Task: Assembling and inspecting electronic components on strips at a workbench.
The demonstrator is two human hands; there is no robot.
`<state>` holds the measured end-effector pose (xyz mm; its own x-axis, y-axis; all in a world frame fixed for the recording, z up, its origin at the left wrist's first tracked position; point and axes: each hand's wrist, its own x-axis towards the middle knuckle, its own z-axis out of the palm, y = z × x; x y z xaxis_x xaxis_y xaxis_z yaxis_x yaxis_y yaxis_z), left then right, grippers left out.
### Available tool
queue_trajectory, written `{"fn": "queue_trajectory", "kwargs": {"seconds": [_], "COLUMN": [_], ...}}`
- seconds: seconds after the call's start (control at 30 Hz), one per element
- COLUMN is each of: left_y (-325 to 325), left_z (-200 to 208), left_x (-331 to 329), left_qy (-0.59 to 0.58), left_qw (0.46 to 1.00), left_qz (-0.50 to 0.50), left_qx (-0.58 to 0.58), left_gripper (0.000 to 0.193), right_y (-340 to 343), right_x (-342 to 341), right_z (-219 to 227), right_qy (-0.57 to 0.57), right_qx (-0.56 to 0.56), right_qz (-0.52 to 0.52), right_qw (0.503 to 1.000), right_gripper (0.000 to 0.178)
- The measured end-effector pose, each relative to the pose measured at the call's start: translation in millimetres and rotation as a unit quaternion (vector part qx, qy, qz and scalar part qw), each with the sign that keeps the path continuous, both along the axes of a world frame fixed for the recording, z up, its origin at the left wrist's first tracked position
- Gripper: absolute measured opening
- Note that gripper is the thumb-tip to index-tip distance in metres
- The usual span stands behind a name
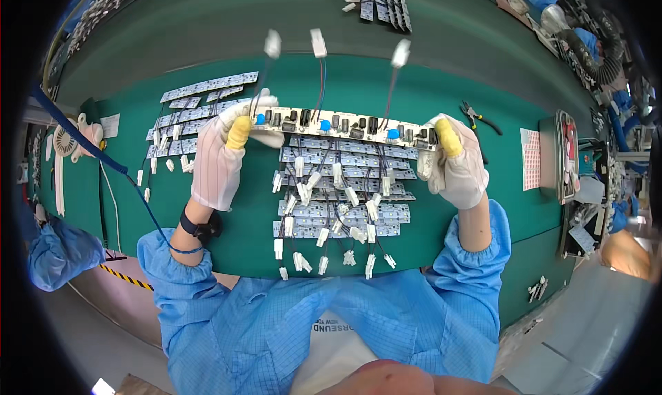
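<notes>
Between my hands I hold up a long circuit board, its face dotted with blue discs and dark cylindrical parts. Three wire leads rise from it, ending in white plug connectors. My left hand, in a striped white glove with a yellow thumb cover, is closed on the board's left end. Its right end is gripped by my right hand, gloved the same way. Below the board lie rows of LED strip boards with wires and white connectors hanging toward me.
More strip boards lie at the left, others on the far ledge. Pliers rest beyond my right hand, near a pink-marked sheet and a metal box. A small fan stands left; a blue coiled cord runs to my left wrist.
</notes>
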<state>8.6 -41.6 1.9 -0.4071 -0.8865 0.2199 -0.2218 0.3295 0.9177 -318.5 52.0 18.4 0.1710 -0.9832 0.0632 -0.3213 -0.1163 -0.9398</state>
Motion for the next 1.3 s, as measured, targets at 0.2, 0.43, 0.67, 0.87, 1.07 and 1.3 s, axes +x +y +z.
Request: {"fn": "queue_trajectory", "kwargs": {"seconds": [0.2,0.43,0.67,0.87,1.07,1.3], "left_y": [-6,-3,-111,-100,-49,-132], "left_z": [-5,8,18,17,9,-31], "left_x": [10,2,133,120,146,126], "left_qy": [-0.061,0.148,-0.111,-0.37,-0.431,-0.325], "left_qw": [0.998,0.974,0.982,0.923,0.877,0.889], "left_qz": [-0.022,-0.073,0.146,0.048,-0.046,0.187], "left_qx": [-0.018,0.153,0.055,-0.095,-0.207,-0.264], "left_gripper": [0.046,0.037,0.027,0.071,0.09,0.065], "right_y": [-8,-1,0,-5,-3,3], "right_x": [6,34,39,32,31,34], "right_z": [4,20,24,9,26,42], "right_qy": [0.097,-0.193,-0.193,-0.208,-0.216,-0.203], "right_qx": [-0.195,0.074,0.073,0.036,0.086,0.124], "right_qz": [-0.048,-0.092,-0.069,-0.05,-0.085,-0.037], "right_qw": [0.975,0.974,0.976,0.976,0.969,0.971], "right_gripper": [0.04,0.074,0.074,0.057,0.055,0.058]}}
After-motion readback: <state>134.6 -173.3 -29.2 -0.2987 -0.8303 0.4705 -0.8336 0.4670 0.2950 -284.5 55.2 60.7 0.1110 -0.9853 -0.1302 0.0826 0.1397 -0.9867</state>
